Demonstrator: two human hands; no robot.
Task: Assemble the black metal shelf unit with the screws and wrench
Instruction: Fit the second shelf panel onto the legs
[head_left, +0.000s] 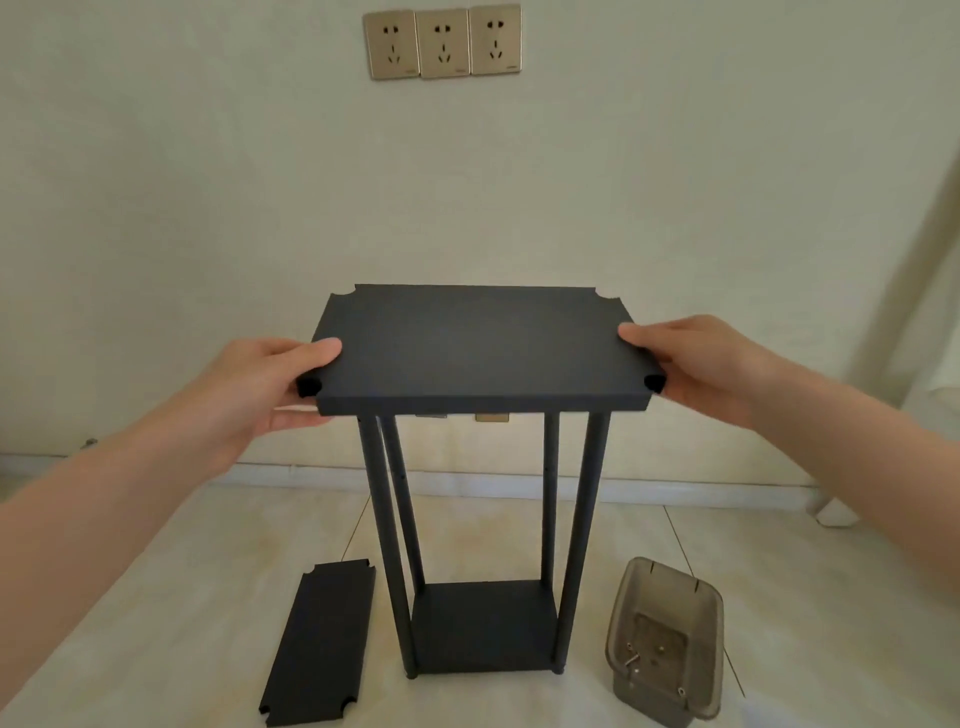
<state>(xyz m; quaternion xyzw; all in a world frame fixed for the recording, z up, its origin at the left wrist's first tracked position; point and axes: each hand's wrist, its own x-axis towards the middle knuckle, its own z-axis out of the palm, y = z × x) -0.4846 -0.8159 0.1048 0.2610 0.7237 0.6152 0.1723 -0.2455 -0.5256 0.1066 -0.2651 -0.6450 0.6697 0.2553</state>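
Left hand (270, 387): grasps left edge of flat black metal shelf panel (478, 348).
Right hand (696, 364): grasps its right edge.
Panel: above four black upright poles (584, 519).

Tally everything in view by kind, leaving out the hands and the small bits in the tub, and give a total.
Black shelf panels: 3 (held panel, bottom panel, floor panel)
Black poles: 4
Clear tub: 1
Wall sockets: 3
Total: 11

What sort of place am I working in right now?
Likely a room in a home, with the work done at floor level: pale tiled floor, a plain wall with three sockets, and a skirting board along its foot.
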